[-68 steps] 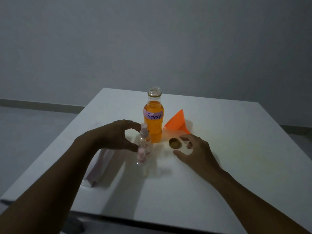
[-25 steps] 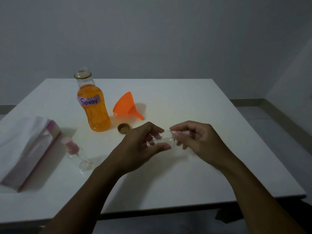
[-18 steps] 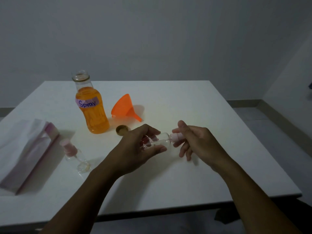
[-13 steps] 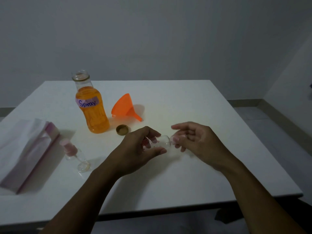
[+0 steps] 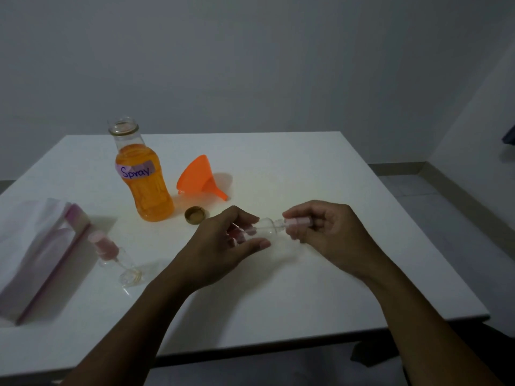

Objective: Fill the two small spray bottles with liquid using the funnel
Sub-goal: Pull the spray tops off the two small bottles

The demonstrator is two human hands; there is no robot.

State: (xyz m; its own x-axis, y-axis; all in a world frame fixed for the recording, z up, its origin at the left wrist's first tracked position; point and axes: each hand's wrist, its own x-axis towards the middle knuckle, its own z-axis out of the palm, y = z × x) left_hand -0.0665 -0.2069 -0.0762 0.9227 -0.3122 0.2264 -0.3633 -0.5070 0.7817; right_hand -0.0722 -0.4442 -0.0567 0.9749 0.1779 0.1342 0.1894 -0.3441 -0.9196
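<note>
My left hand [image 5: 223, 246] grips the clear body of a small spray bottle [image 5: 264, 231], held sideways above the table. My right hand [image 5: 323, 232] pinches that bottle's pink spray cap [image 5: 296, 220] at its right end. The second small spray bottle [image 5: 115, 256], with a pink top, stands on the table to the left. A large open bottle of orange liquid [image 5: 145, 185], labelled "Spray", stands at the back left. The orange funnel [image 5: 199, 176] lies on its side to the right of it.
A gold bottle lid [image 5: 196, 214] lies upside down in front of the big bottle. A clear zip bag with a pink seal [image 5: 41, 254] lies at the left edge of the white table [image 5: 306, 288]. A grey wall stands behind; floor shows at the right.
My left hand took one small spray bottle off the table and brought it to the middle. My right hand has kept working at its pink cap, shifting its fingers round it.
</note>
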